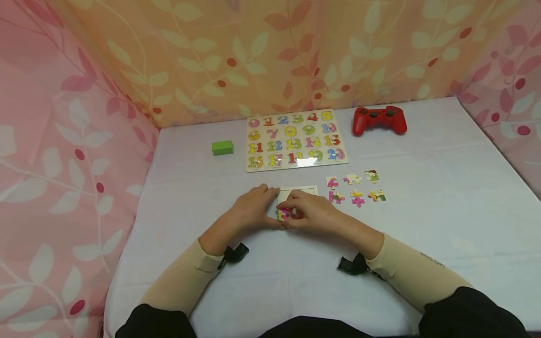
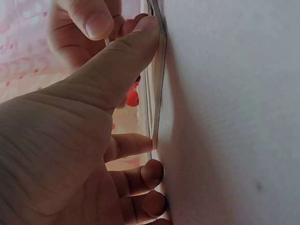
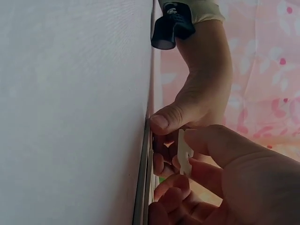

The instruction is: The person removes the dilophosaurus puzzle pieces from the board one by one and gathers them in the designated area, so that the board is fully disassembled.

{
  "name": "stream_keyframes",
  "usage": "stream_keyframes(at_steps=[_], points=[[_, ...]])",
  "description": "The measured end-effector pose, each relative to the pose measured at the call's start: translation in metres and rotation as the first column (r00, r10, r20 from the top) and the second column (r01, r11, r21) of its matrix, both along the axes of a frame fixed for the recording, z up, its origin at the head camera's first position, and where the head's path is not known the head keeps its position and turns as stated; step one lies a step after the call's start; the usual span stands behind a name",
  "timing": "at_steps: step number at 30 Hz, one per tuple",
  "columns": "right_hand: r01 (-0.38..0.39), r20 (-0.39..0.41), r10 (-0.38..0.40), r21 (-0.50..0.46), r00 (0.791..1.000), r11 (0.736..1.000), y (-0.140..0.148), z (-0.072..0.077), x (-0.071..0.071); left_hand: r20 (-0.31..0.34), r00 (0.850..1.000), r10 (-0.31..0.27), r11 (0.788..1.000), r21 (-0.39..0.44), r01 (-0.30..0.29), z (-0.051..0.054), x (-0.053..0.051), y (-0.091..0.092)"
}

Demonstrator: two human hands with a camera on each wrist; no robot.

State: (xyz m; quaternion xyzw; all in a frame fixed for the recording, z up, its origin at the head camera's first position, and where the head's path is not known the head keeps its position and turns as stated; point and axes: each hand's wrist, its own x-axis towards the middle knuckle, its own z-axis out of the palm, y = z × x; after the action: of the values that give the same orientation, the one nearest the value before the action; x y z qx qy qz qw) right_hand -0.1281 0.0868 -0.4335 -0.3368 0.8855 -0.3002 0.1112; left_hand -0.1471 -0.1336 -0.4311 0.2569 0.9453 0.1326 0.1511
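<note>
A small jigsaw puzzle tray [image 1: 310, 189] with a pale base lies in front of the person, partly hidden by both hands. My left hand [image 1: 253, 206] holds it by its left side, thumb at the near edge and a finger at the far edge. Between thumb and fingers my right hand [image 1: 314, 211] pinches a jigsaw piece [image 3: 183, 152], held above the tray with its pale edge showing in the right wrist view. Pink and green printing [image 1: 284, 214] shows at the tray's near left corner. Loose jigsaw pieces [image 1: 357, 198], several in two rows, lie to the right.
Behind the tray lies a wooden number board [image 1: 282, 168] with numerals 0 to 20. A green block [image 1: 222, 148] is left of it, and a red game controller [image 1: 379, 120] sits at the back right. Patterned curtains [image 1: 262, 56] border the white table [image 1: 444, 188].
</note>
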Motion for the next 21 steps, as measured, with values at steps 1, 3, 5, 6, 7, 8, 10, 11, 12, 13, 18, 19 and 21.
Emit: stream_keyframes(at_steps=[1,3,5,6,7,8,10,11,12,13,18,19,21], points=[[-0.005,0.005,0.005,-0.009,1.0,1.0,0.0,0.001,0.0,0.0,1.0,0.0,1.0,0.0,0.0,0.0,0.0,0.0],[-0.013,0.011,0.013,-0.022,1.0,1.0,0.0,0.006,0.001,0.001,1.0,-0.003,1.0,-0.003,0.003,0.0,0.0,0.0],[-0.013,0.013,0.014,-0.032,1.0,0.999,0.001,0.012,0.001,0.005,1.0,-0.006,1.0,-0.006,0.006,0.0,0.0,-0.001],[-0.01,0.014,0.011,-0.041,1.0,0.999,0.002,0.015,0.001,0.006,1.0,-0.008,1.0,-0.006,0.008,0.0,0.0,-0.001],[-0.004,0.014,0.005,-0.049,1.0,0.999,0.003,0.019,0.002,0.009,1.0,-0.008,1.0,-0.006,0.008,0.0,0.0,0.0],[0.002,0.013,-0.002,-0.062,1.0,0.998,0.004,0.024,0.002,0.013,1.0,-0.006,1.0,-0.005,0.006,0.001,-0.001,0.0],[0.011,0.008,-0.01,-0.1,1.0,0.995,0.008,0.032,0.002,0.022,1.0,0.0,1.0,-0.002,0.0,0.002,0.0,0.0],[0.012,0.002,-0.011,-0.121,1.0,0.993,0.009,0.037,0.002,0.024,1.0,0.003,1.0,-0.002,-0.003,0.002,-0.001,0.0],[0.01,-0.001,-0.011,-0.149,1.0,0.989,0.011,0.041,0.003,0.028,1.0,0.008,1.0,-0.001,-0.008,0.003,-0.001,0.0],[0.008,-0.005,-0.01,-0.174,1.0,0.985,0.013,0.044,0.003,0.031,0.999,0.013,1.0,0.0,-0.013,0.003,-0.001,0.0],[-0.008,-0.011,0.005,-0.275,1.0,0.962,0.019,0.056,0.004,0.038,0.999,0.028,1.0,-0.002,-0.028,0.003,0.0,0.001],[-0.009,-0.008,0.007,-0.291,1.0,0.957,0.02,0.058,0.005,0.04,0.999,0.03,1.0,-0.003,-0.03,0.003,0.001,0.001],[-0.016,-0.002,0.017,-0.325,1.0,0.945,0.023,0.06,0.005,0.041,0.999,0.034,0.999,-0.005,-0.034,0.002,0.001,0.001]])
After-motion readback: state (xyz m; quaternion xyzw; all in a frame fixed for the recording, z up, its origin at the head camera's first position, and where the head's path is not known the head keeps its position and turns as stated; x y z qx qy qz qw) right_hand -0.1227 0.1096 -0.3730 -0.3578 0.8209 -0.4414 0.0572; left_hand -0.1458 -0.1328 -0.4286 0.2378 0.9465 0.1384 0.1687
